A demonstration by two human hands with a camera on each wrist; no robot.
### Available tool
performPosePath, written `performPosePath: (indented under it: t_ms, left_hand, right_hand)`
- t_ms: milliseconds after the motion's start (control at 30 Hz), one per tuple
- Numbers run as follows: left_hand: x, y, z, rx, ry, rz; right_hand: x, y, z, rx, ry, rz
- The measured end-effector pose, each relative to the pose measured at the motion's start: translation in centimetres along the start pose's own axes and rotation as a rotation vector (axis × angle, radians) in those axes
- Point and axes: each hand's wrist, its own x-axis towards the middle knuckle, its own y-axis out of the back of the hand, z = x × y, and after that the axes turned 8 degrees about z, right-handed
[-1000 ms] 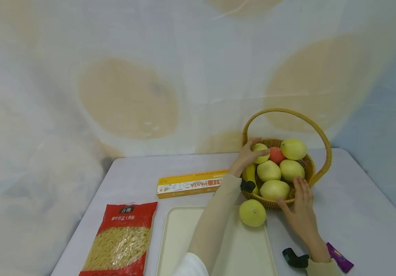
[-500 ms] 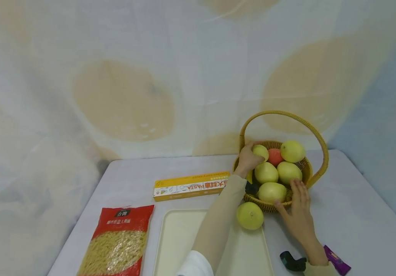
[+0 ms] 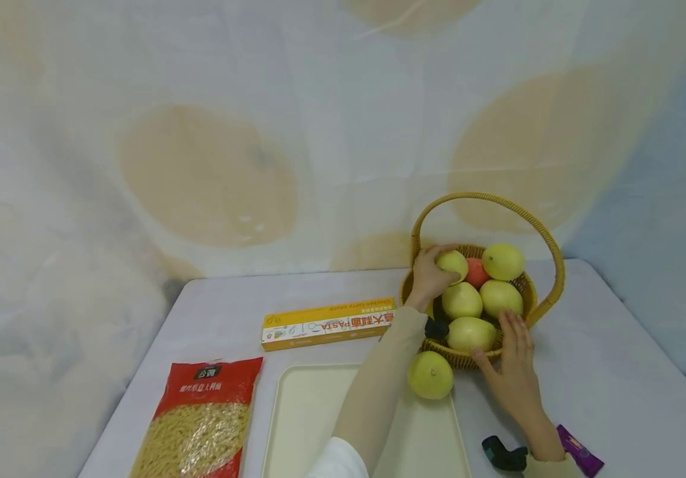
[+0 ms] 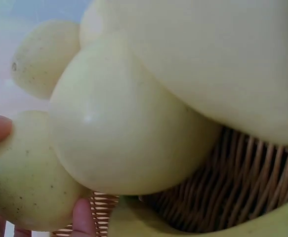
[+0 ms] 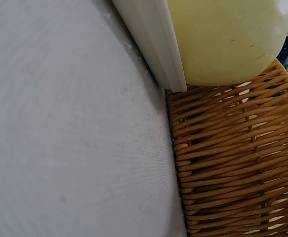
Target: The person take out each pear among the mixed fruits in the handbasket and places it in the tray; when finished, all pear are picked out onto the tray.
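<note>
A wicker basket (image 3: pixel 548 305) with a tall handle holds several yellow-green fruits and one red fruit (image 3: pixel 477 272). At its left side, my left hand (image 3: pixel 429 275) grips a round yellow-green fruit (image 3: pixel 453 265), thumb and fingers spread around it. The left wrist view shows this speckled fruit (image 4: pixel 30 182) against a larger, smooth one (image 4: pixel 119 123); part of a banana (image 4: pixel 139 219) lies below. My right hand (image 3: pixel 514 375) rests its straight fingers at the basket's front right rim, fingertips by a yellow-green fruit. The right wrist view shows the basket's woven wall (image 5: pixel 232 163), with no fingers visible.
A loose yellow-green fruit (image 3: pixel 430 375) sits on the far right corner of a cream tray (image 3: pixel 301 411), before the basket. Left of them lie a pasta box (image 3: pixel 327 324) and a red pasta bag (image 3: pixel 199 418). A purple packet (image 3: pixel 580 451) lies beside the right wrist.
The whole scene has drifted slightly left in view. My left hand and forearm have shifted right relative to the basket and now cover most of the banana. The right hand keeps its place at the rim.
</note>
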Motion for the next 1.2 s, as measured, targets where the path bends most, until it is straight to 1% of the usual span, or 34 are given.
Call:
performPosePath:
  t_ms: [167,300,433,567,700,800,967,1000,1067,1100,1200]
  left_hand:
    - [-0.2,0.9,0.7,-0.05,-0.016,0.01]
    - [-0.4,1.9,1.2,-0.093,-0.005,0.002]
    - [-0.6,3.0,1.2,-0.139,-0.002,-0.005]
    - [-0.9,4.1,1.0,-0.196,-0.004,0.004]
    - [-1.6,5.6,1.0,-0.27,0.017,0.0]
    - [-2.4,7.0,1.0,-0.319,0.035,-0.005]
    - [-3.7,9.5,0.4,-0.339,0.027,0.008]
    - [-3.9,10.0,0.2,-0.329,0.02,0.009]
    - [-4.4,10.8,-0.3,-0.34,0.018,0.003]
    - [-4.7,11.2,-0.4,-0.353,0.023,-0.003]
    - [-5.3,12.3,-1.1,-0.351,0.055,-0.01]
  right_hand:
    - [0.4,-0.1,0.0,0.006,0.033,0.009]
    - [1.0,-0.1,0.5,0.007,0.045,0.009]
    - [1.4,-0.1,0.9,0.009,0.046,0.003]
    - [1.7,-0.1,1.2,0.008,0.048,-0.001]
    - [2.0,-0.2,1.5,0.007,0.039,-0.005]
    - [2.3,-0.2,1.8,0.004,0.034,-0.008]
    - [2.9,-0.4,2.2,0.003,0.041,-0.01]
    - [3.0,-0.4,2.3,0.004,0.043,-0.008]
    - [3.2,-0.4,2.4,0.001,0.043,-0.006]
    - [3.3,-0.4,2.5,0.001,0.043,-0.005]
    - [3.4,-0.6,2.7,-0.003,0.041,-0.007]
